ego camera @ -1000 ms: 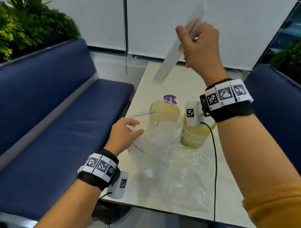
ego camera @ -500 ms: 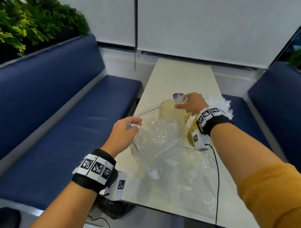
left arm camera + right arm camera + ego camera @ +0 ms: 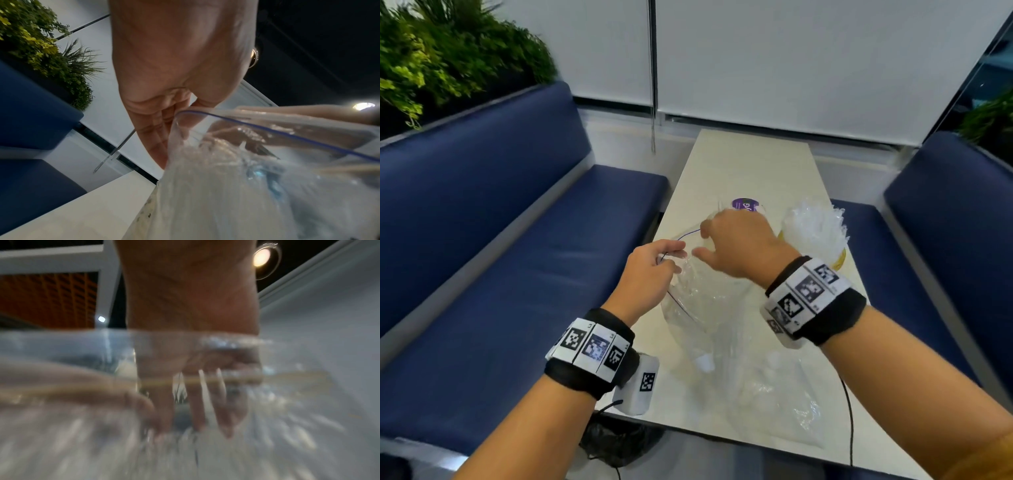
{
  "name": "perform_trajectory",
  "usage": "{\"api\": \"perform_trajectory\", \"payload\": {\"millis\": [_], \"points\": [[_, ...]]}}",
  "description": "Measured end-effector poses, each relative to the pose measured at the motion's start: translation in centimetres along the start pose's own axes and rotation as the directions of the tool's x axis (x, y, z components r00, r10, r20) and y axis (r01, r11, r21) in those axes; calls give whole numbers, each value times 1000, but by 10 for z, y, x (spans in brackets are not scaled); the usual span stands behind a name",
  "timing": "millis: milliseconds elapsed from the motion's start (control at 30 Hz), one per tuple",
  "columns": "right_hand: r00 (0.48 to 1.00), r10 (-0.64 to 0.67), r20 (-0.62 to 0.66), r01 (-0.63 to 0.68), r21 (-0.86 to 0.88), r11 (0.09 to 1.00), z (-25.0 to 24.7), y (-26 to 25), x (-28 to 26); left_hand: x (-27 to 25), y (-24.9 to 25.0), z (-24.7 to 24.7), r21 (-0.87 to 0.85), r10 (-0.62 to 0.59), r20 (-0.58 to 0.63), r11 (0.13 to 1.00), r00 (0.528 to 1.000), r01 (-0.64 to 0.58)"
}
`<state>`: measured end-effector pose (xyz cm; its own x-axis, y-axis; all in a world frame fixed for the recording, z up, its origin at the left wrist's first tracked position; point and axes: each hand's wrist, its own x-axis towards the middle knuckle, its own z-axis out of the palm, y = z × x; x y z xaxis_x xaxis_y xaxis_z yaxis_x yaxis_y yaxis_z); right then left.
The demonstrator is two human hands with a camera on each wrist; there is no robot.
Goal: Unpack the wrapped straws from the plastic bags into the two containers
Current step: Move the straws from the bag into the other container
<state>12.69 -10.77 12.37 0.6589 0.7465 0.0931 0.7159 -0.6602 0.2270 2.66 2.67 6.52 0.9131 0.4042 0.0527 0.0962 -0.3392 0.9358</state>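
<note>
A clear zip bag with a blue seal line stands on the white table, holding wrapped straws. My left hand pinches the bag's rim at the near left and holds the mouth open. My right hand reaches into the mouth with fingers pointing straight down among the straws, gripping nothing that I can see. Behind it stands a container with a purple label, mostly hidden. The right container is packed with wrapped straws.
An emptied plastic bag lies flat near the table's front edge, with a black cable beside it. Blue benches flank the table on both sides, with plants behind the left one. The right wrist view is blurred.
My right hand came down from overhead with a bundle of straws, passed the containers, and now dips into the bag without the bundle. The left hand kept its hold on the rim.
</note>
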Motion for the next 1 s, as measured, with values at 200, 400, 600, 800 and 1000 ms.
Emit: {"api": "perform_trajectory", "payload": {"millis": [200, 400, 600, 800, 1000], "points": [[996, 22, 81, -9, -160, 987, 26, -9, -11, -6, 4, 5, 11, 19, -4, 1000, 1000, -19], [999, -32, 17, 34, -139, 990, 30, -4, -13, -10, 3, 8, -18, -5, -19, 1000, 1000, 4], [996, -80, -43, 78, -45, 996, 18, 7, -13, -13, 6, 14, 68, 37, -28, 997, 999, -35], [972, -137, -190, 134, -30, 991, -30, 9, -16, -14, 11, 23, 186, 24, 7, 982, 1000, -24], [939, -245, -240, 238, -59, 970, -63, -12, -12, -7, 27, 36, 126, 25, -61, 992, 998, -17]]}}
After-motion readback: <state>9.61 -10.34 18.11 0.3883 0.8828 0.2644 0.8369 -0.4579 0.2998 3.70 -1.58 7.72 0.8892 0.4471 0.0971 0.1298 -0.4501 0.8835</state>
